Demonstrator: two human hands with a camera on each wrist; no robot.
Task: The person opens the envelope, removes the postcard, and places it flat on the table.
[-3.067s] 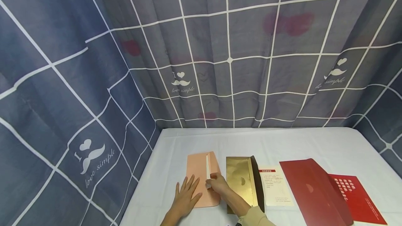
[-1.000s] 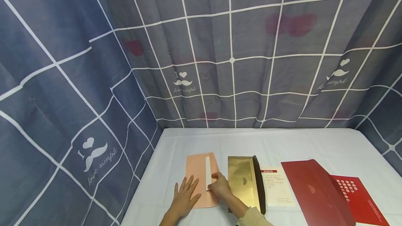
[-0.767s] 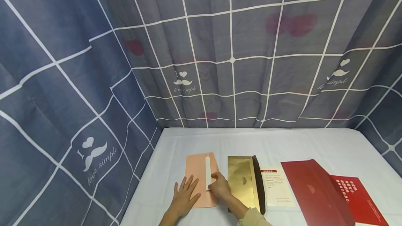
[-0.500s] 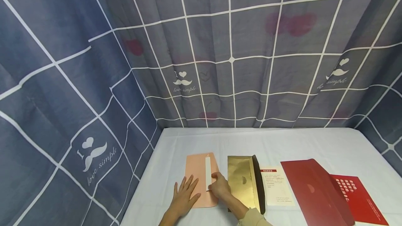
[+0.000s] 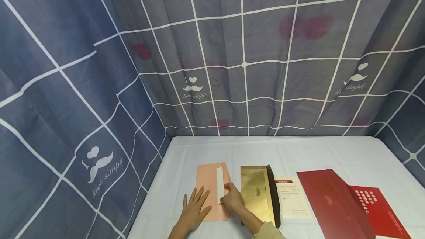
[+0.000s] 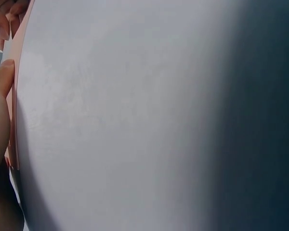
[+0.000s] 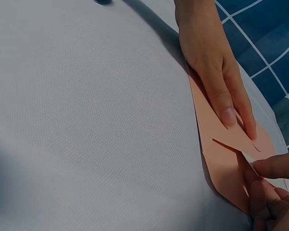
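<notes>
A salmon-pink envelope (image 5: 212,178) lies on the white table, its flap unfolded toward the right. Between body and flap shows a white paper strip (image 5: 220,182), apparently the edge of a card in the opening. My left hand (image 5: 194,207) rests spread and flat on the envelope's lower left part. My right hand (image 5: 233,197) pinches the strip's near end, its thumb (image 7: 272,167) on top and the other fingers curled underneath beside the flap. In the left wrist view only the envelope's edge (image 6: 20,62) and parts of both hands show.
Right of the pink envelope lies a gold envelope (image 5: 254,187) with a dark flap, partly under my right forearm. Further right are a cream printed card (image 5: 293,200), a large red envelope (image 5: 328,198) and a red card (image 5: 382,209). A grey-blue checked curtain (image 5: 225,84) hangs behind the table.
Compared with about three seconds ago, more of the white strip shows and it lies straighter. My right hand has shifted slightly right. Over the last second both hands have stayed nearly still.
</notes>
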